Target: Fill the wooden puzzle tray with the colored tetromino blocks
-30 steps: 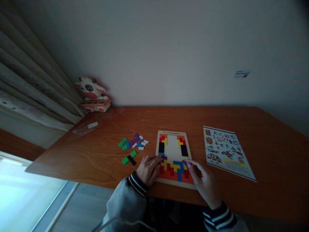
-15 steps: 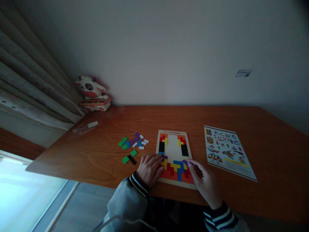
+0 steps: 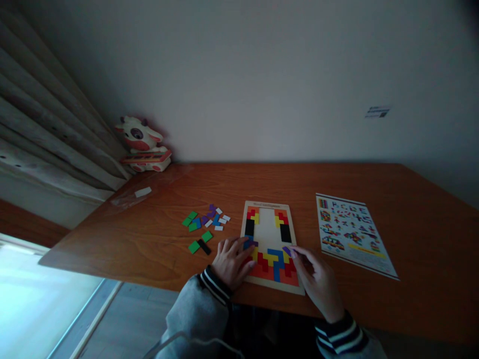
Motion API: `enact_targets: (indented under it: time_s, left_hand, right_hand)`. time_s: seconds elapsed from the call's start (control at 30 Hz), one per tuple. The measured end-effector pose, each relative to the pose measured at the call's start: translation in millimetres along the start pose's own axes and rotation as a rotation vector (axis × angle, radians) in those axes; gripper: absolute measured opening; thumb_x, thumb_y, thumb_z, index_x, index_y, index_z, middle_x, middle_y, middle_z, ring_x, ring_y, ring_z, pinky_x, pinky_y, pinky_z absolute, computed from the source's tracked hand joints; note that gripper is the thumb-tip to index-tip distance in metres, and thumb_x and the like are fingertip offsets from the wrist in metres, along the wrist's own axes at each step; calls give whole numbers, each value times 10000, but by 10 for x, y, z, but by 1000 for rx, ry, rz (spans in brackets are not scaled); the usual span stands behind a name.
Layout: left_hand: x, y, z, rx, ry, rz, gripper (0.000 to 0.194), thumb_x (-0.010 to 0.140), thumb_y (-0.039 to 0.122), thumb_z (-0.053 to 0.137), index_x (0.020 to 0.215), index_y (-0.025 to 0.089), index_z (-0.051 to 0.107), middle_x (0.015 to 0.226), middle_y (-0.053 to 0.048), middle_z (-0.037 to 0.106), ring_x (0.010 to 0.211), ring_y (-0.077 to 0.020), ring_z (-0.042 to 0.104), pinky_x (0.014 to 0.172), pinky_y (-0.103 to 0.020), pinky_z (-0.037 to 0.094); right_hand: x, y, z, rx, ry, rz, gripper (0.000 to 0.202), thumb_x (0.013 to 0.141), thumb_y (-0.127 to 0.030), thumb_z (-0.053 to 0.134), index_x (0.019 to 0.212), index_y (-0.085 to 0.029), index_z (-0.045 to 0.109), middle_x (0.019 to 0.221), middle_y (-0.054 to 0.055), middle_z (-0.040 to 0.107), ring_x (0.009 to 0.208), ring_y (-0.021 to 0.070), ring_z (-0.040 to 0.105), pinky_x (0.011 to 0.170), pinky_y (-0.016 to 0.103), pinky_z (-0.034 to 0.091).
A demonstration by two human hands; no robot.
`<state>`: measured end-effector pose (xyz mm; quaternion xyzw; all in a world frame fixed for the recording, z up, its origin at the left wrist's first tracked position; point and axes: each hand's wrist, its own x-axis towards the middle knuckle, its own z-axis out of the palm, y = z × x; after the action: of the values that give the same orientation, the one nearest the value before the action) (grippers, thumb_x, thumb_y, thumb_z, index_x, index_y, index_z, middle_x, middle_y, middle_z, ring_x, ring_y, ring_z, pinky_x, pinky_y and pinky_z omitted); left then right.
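Note:
A wooden puzzle board (image 3: 275, 286) lies near the table's front edge, partly filled with red, orange, yellow, blue and black pieces; bare wood shows in its upper middle. My left hand (image 3: 231, 262) rests on the board's left edge, fingers apart, its fingertips by a purple piece (image 3: 254, 243) and a blue one. At the board's right side my right hand (image 3: 316, 279) pinches a small purple piece (image 3: 286, 251) between thumb and fingers, over the yellow and blue pieces. Left of the board lie loose green (image 3: 194, 247), black (image 3: 204, 247), purple, blue and white pieces.
A printed pattern sheet (image 3: 354, 234) lies on the table (image 3: 277, 179) to the right. A toy cow with a keyboard (image 3: 145, 144) stands at the back left, by the curtain (image 3: 48, 114). Clear plastic with a white label (image 3: 143, 192) lies in front of it.
The fingers of my left hand have shifted slightly, and more of the blue piece beside them shows. My right hand holds the purple piece in nearly the same place.

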<state>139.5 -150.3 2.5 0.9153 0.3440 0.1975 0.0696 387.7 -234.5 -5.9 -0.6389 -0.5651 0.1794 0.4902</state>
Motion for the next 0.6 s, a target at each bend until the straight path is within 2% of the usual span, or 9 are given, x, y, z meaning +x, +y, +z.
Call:
enact_targets:
  time_s: [0.27, 0.47, 0.6]
  left_hand:
    - [17, 25, -24, -5, 5, -34, 362, 966, 405, 490, 1264, 251, 628, 1344, -91, 595, 1180, -310, 516, 962, -532, 427]
    - [11, 21, -19, -49, -43, 105, 409, 977, 410, 481, 1328, 219, 568, 1397, -80, 571, 1312, -289, 476, 1034, -503, 409]
    - [16, 15, -5, -81, -23, 123, 393, 968, 396, 503, 1301, 205, 589, 1362, -92, 600, 1301, -272, 506, 1035, -476, 433]
  right_hand:
    - [-3, 1, -4, 13, -1, -3, 252, 932, -410, 551, 1051, -243, 698, 1029, 58, 757, 907, 224, 724, 802, 342, 595]
    - [5, -2, 2, 22, -7, 9, 257, 941, -409, 540, 1075, -244, 685, 1050, 51, 753, 918, 208, 721, 822, 330, 586]
    - [-10, 50, 5, -1, 40, 46, 310, 938, -446, 527, 1105, -230, 673, 1057, 77, 745, 905, 226, 716, 797, 351, 587]
